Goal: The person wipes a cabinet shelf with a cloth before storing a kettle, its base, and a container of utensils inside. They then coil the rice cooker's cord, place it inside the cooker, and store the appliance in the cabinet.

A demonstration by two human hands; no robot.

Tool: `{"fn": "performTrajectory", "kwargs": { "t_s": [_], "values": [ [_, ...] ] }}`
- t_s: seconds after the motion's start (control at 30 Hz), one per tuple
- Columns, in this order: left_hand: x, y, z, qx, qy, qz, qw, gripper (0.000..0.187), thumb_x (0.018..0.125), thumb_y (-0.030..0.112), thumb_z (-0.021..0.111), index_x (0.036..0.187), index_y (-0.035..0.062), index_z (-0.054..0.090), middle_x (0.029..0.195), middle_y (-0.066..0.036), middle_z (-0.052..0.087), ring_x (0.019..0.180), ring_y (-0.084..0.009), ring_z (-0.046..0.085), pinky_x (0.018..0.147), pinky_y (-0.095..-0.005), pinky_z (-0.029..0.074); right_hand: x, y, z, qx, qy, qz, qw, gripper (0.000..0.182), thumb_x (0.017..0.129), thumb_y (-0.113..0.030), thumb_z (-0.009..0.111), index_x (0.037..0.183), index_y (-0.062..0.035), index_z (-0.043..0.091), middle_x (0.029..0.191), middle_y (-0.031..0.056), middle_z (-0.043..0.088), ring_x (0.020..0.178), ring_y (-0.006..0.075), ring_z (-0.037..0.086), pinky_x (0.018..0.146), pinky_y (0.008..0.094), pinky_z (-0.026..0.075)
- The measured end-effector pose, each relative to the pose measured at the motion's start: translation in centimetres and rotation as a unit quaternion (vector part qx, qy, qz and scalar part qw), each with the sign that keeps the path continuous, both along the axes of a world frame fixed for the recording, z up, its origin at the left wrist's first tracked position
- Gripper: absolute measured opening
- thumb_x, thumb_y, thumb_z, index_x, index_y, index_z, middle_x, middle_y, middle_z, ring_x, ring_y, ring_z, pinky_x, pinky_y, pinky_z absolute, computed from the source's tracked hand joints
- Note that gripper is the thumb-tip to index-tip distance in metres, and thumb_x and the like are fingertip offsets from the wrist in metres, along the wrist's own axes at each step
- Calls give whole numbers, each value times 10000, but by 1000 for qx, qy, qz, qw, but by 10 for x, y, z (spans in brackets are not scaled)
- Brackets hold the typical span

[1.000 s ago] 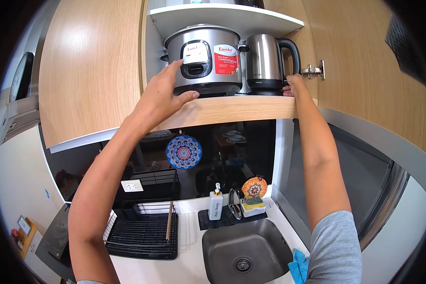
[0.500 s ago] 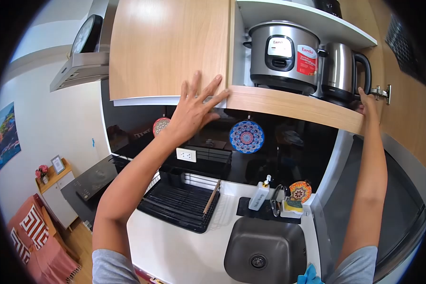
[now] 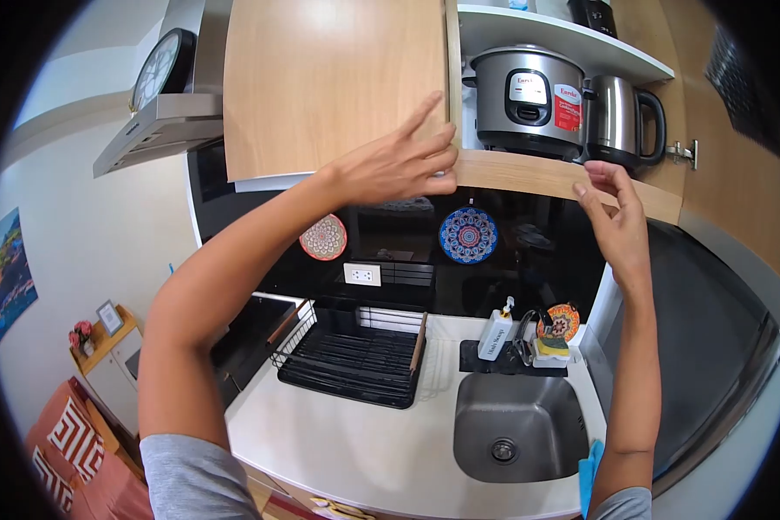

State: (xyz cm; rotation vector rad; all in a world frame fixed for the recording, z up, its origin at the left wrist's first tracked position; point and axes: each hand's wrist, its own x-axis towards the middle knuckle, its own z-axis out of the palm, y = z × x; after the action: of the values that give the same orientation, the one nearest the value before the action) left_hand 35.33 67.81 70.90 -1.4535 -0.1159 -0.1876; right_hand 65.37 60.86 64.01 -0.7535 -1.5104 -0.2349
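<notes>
In the open wall cabinet, a silver rice cooker with a red label stands beside a steel electric kettle with a black handle. My left hand is in front of the closed wooden cabinet door, index finger stretched up and the other fingers partly bent, holding nothing. Just under the kettle, my right hand is raised at the cabinet's front ledge. Its fingers curve loosely apart from the thumb, and nothing shows between them.
Below, a black dish rack sits on the white counter, left of the steel sink. Behind the sink are a soap bottle and a sponge. The opened cabinet door stands at right; a range hood hangs at left.
My right hand has left the kettle's base and moved left along the ledge. My left hand has turned sideways, its fingers no longer spread over the door edge. The kettle sits closer against the rice cooker.
</notes>
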Motion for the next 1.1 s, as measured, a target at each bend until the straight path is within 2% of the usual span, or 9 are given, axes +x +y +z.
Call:
{"fn": "performTrajectory", "kwargs": {
  "t_s": [0.27, 0.33, 0.4, 0.57, 0.7, 0.83, 0.9, 1.0, 1.1],
  "values": [
    [-189, -144, -34, 8, -198, -233, 952, 283, 880, 248, 571, 1113, 92, 603, 1287, -147, 525, 1274, -418, 410, 1062, -599, 318, -93, -45, -20, -76, 21, 79, 994, 168, 886, -169, 644, 944, -11, 637, 832, 9, 626, 813, 76, 558, 730, 233, 455],
    [-242, -160, -61, -85, -372, -347, 857, 612, 934, 541, 372, 1293, 63, 499, 1465, -250, 272, 1326, -402, 347, 1070, -502, 335, -123, -44, -28, -105, 16, 114, 988, 152, 881, -157, 648, 920, -10, 643, 799, 0, 626, 739, 53, 552, 654, 219, 449],
    [-265, -173, -62, -208, -352, -535, 740, 777, 889, 633, 347, 1324, -4, 446, 1492, -247, 216, 1350, -375, 312, 1073, -513, 325, -147, -32, -35, -102, -14, 100, 990, 141, 874, -148, 653, 898, -9, 649, 776, 9, 629, 707, 54, 552, 636, 216, 448],
    [-319, -184, -66, -73, -451, -461, 760, 426, 907, -40, 422, 1331, -23, 379, 1450, -254, 307, 1348, -320, 335, 1082, -453, 334, -193, 2, -39, -110, -33, 85, 990, 176, 873, -169, 656, 847, 6, 653, 717, 27, 637, 641, 60, 543, 593, 223, 441],
    [-338, -188, -75, -74, -493, -439, 748, 424, 910, -13, 415, 1333, -19, 374, 1459, -251, 294, 1353, -331, 323, 1091, -459, 319, -223, 16, -40, -158, -16, 119, 980, 182, 881, -174, 647, 852, 6, 652, 705, 28, 634, 655, 60, 557, 592, 215, 439],
    [-340, -184, -80, -108, -469, -494, 724, 483, 896, -4, 427, 1368, -4, 329, 1467, -249, 278, 1360, -328, 315, 1102, -464, 300, -231, -19, -47, 93, 71, -26, 993, 98, 877, -114, 640, 894, -19, 658, 844, 45, 640, 769, 87, 584, 674, 222, 462],
    [-340, -183, -82, -128, -459, -535, 697, 512, 887, 5, 444, 1383, 4, 312, 1469, -248, 276, 1363, -323, 311, 1105, -464, 295, -213, -72, -44, 289, 120, -267, 912, 130, 881, -61, 621, 1009, -34, 630, 998, 72, 621, 950, 141, 578, 840, 268, 465],
    [-342, -187, -85, -140, -468, -506, 711, 598, 869, 18, 478, 1423, 19, 252, 1477, -234, 266, 1368, -311, 302, 1106, -459, 303, -79, -142, -64, 533, 272, -269, 755, 315, 815, 52, 653, 1098, 47, 516, 1041, 114, 572, 896, 161, 603, 789, 245, 560],
    [-334, -190, -88, -128, -501, -429, 740, 690, 842, 21, 526, 1451, 27, 200, 1494, -208, 242, 1366, -301, 305, 1100, -451, 316, 30, -208, -59, 516, 272, -318, 748, 278, 787, -30, 723, 986, 43, 542, 947, 101, 605, 806, 161, 603, 788, 266, 517]
  ]
}}
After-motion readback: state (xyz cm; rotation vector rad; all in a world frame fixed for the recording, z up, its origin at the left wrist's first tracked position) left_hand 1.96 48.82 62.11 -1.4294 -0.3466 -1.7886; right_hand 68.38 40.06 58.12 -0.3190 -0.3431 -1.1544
